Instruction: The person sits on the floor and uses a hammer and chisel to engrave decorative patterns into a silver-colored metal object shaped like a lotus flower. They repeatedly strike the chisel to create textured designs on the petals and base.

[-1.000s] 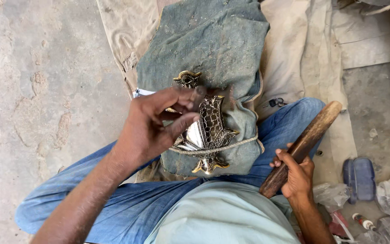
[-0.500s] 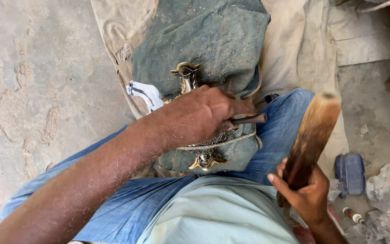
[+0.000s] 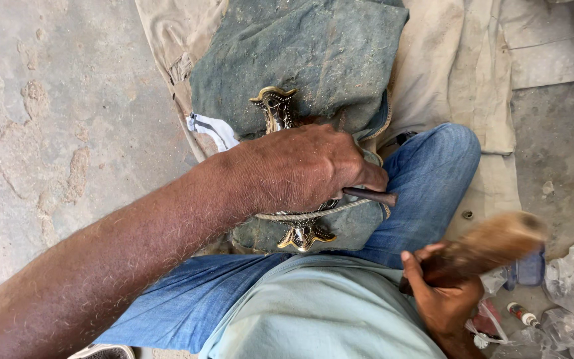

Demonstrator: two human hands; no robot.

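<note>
Bare concrete floor (image 3: 54, 133), dusty cloths (image 3: 300, 53); left hand (image 3: 300, 169) fingers grip a punch (image 3: 370, 196) on brass ornament (image 3: 275, 106); right hand (image 3: 443, 292) fingers grip a wooden mallet (image 3: 493, 246).

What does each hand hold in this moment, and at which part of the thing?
The left hand grips a thin dark metal punch by its upper shaft, over the ornate brass piece. The right hand holds a blurred wooden mallet by its lower end.

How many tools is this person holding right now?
2. The left hand grips a thin metal chisel over the brass ornament on the lap; the right hand holds a blurred wooden mallet beside the knee. Others may be hidden.
</note>
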